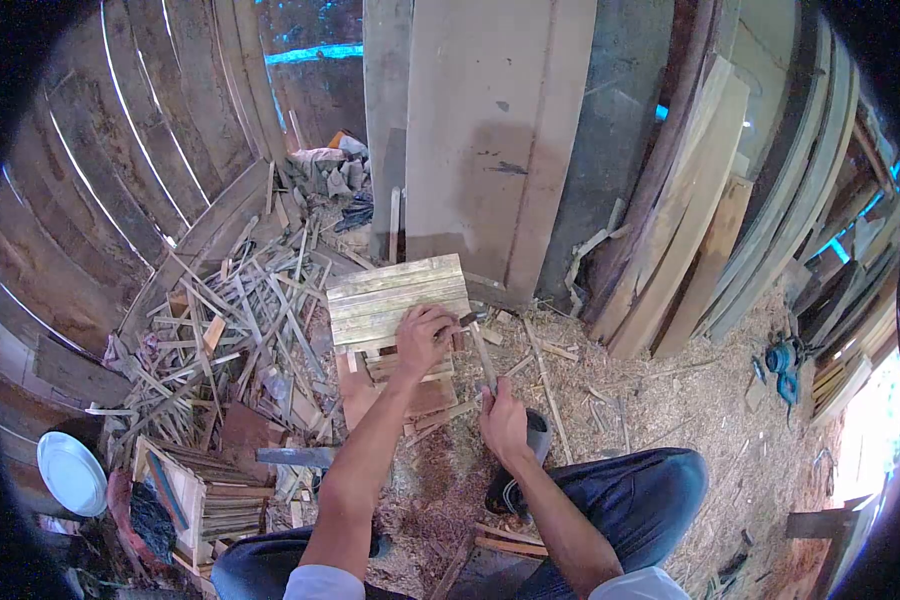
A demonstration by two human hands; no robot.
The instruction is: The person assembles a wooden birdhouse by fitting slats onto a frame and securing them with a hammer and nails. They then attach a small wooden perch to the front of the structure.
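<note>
My right hand is wrapped around the wooden handle of a hammer, whose dark head lies at the right edge of a slatted wooden panel. Close beside the hammer head, my left hand rests at the panel's lower right part with its fingers curled in. Whatever those fingers pinch is too small to make out. Pale boards laid side by side form the panel, which sits tilted on reddish wooden pieces.
Thin wood offcuts are heaped at the left. A wooden crate and a white lid-like disc sit lower left. Long planks lean at the right, with a blue power tool on the shavings-covered floor.
</note>
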